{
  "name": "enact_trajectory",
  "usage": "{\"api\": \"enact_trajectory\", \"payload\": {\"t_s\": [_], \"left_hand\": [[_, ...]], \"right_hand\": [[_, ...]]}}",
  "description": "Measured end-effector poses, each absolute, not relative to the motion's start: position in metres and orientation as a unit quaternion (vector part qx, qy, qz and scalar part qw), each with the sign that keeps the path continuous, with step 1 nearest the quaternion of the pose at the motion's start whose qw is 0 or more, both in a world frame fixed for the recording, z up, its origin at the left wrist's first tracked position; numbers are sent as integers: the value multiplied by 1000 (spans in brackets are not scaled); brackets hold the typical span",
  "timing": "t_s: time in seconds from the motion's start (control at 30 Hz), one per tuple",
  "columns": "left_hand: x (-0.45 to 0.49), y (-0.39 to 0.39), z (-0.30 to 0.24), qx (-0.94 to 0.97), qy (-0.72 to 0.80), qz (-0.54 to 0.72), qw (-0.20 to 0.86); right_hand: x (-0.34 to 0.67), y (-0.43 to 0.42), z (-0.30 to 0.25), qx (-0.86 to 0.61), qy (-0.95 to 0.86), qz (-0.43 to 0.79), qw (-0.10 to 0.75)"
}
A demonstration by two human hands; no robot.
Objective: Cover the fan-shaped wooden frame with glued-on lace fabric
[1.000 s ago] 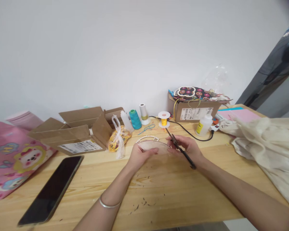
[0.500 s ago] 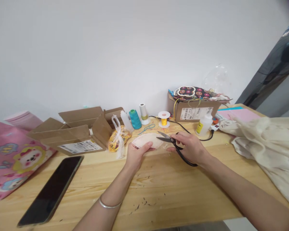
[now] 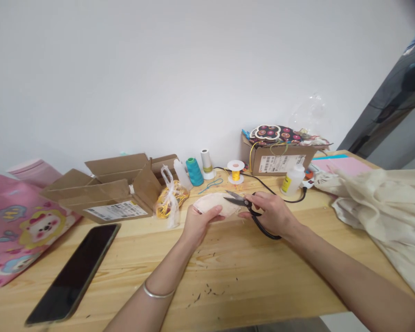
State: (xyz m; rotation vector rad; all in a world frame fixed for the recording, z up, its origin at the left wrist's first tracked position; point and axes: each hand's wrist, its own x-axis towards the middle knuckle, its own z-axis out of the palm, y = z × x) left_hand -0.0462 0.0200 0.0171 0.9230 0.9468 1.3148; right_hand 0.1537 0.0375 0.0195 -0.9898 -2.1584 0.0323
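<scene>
A cream, rounded piece of fabric is gripped by my left hand, with the thumb lying on top near its lower edge. My right hand is closed around the black handles of a pair of scissors. The blades are parted and point left, over the right part of the fabric. Frayed threads hang at the fabric's lower right edge, close to my right fingers. My left fingertips are hidden beneath the cloth.
Behind my hands stand a teal thread cone, a yellow thread spool and a glue bottle. Open cardboard box, phone and pink bag lie left. Cream cloth is heaped right; dark scraps dot the table.
My left hand and the fabric have shifted slightly to the right and tilted a little. The scissors stay almost in place, blades still parted.
</scene>
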Motion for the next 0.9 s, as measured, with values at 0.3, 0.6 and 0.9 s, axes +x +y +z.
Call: {"api": "enact_trajectory", "payload": {"t_s": [0.3, 0.6, 0.9], "left_hand": [[-49, 22, 16, 400, 419, 553, 599], [-52, 24, 14, 408, 426, 533, 607], [-52, 23, 16, 427, 435, 512, 605]], "right_hand": [[154, 39, 18, -374, -856, 24, 355], [160, 44, 20, -350, -876, -20, 330], [166, 47, 21, -414, -839, 152, 317]]}}
